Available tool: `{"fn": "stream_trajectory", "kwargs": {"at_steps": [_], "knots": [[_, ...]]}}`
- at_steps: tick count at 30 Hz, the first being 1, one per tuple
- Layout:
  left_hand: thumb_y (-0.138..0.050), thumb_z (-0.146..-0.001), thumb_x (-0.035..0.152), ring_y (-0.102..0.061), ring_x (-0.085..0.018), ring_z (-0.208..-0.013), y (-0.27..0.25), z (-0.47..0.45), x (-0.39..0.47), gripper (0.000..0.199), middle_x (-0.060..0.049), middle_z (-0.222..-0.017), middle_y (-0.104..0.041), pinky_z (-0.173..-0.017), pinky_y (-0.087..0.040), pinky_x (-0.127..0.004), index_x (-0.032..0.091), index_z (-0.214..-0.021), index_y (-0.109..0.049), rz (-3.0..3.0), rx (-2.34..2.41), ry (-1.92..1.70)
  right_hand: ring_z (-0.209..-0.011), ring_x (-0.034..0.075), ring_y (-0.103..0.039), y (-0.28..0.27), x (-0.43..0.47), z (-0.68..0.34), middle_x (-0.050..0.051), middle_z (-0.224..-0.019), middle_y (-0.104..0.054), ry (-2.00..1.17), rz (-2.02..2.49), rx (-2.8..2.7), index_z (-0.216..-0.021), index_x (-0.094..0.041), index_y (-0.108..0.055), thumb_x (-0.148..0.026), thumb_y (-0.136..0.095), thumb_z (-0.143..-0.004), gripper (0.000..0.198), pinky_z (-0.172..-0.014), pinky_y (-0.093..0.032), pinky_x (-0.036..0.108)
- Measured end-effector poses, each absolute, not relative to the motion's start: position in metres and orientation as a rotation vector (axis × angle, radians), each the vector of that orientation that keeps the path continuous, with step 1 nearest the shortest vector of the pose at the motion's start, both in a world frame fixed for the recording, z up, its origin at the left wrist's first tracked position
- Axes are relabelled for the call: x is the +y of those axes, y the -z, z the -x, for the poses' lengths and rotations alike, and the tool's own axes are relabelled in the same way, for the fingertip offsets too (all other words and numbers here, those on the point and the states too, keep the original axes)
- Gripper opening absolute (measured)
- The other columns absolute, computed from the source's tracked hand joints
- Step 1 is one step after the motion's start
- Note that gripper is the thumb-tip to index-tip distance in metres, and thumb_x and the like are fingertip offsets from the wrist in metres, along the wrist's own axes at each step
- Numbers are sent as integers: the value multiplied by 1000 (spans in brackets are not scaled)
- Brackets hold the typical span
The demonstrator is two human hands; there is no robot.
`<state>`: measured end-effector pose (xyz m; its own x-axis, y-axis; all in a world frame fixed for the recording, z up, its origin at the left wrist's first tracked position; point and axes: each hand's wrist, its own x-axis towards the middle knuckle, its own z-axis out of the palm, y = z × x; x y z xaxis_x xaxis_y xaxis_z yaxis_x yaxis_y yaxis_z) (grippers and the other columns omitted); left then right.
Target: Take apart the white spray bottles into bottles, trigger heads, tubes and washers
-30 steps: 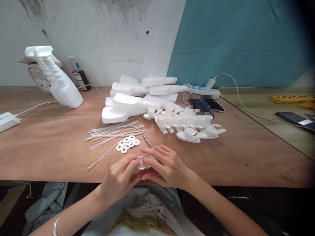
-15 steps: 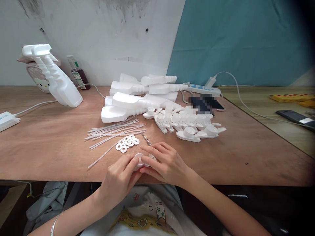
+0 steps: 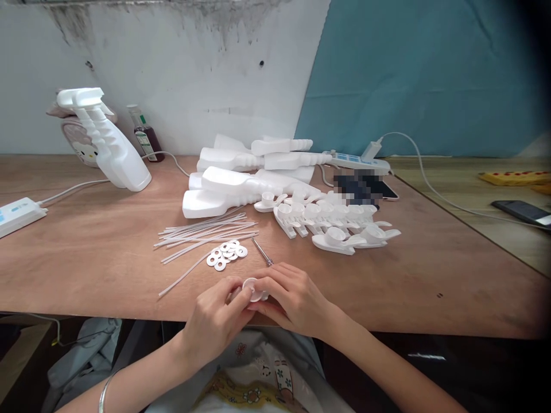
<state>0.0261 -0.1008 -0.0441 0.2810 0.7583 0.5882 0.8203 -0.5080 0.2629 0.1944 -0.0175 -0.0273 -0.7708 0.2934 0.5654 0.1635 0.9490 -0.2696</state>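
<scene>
Near the table's front edge, my left hand point(image 3: 217, 308) and my right hand point(image 3: 297, 295) are closed on a white spray trigger head point(image 3: 250, 284), its round collar facing up. My left thumb and right index finger press at the collar; most of the head is hidden by fingers. A slim metal tool point(image 3: 262, 251) lies just beyond my right hand. Several white ring washers point(image 3: 228, 254) sit in a small pile beyond my left hand. Behind them lie thin white dip tubes point(image 3: 206, 234). More white spray heads point(image 3: 297, 213) are grouped to the right of the tubes.
White bottles point(image 3: 204, 204) lie stacked at the back middle. Two spray bottles point(image 3: 123, 163) with heads stand at the left, near a dark sauce bottle point(image 3: 147, 140). Power strips point(image 3: 21, 215) and cables lie at both sides. A phone point(image 3: 519, 211) rests at the far right.
The view has shifted slightly, moving everything a little right and down in the picture. My fingers have turned the spray head a little, and more of the metal tool shows.
</scene>
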Motion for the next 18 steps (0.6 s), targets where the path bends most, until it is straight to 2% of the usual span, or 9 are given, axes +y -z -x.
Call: {"fn": "stream_trajectory", "kwargs": {"at_steps": [4,9,14,18], "knots": [[-48,-84,20,-57,-13,-73,43,-24,-100,28,-7,-88,-59,-64,-48,-23,17,-111,-49,2460,-1544,1036,-67,14,-58,30,-19,-194,2,-73,-63,-242,314,-2416,-90,-16,-50,-26,-52,-85,11,-61,-43,25],[-50,-81,19,-57,-16,-80,41,-26,-100,27,-8,-95,-57,-68,-48,-26,18,-108,-48,2496,-1701,1075,-64,14,-57,31,-19,-193,3,-77,-64,-247,346,-2302,-99,-16,-45,-30,-56,-82,25,-61,-45,25],[-51,-78,13,-53,-18,-94,34,-25,-98,25,-10,-103,-53,-78,-46,-29,17,-103,-50,2536,-1618,1141,-70,15,-57,32,-19,-193,6,-86,-64,-241,291,-2362,-108,-13,-43,-27,-54,-83,31,-63,-46,27],[-53,-77,16,-52,-19,-97,15,-10,-98,32,-9,-104,-55,-82,-44,-31,17,-108,-47,2644,-1601,1062,-67,16,-56,32,-19,-194,6,-83,-64,-168,318,-2403,-109,-11,-45,-28,-54,-83,33,-60,-44,27]]}}
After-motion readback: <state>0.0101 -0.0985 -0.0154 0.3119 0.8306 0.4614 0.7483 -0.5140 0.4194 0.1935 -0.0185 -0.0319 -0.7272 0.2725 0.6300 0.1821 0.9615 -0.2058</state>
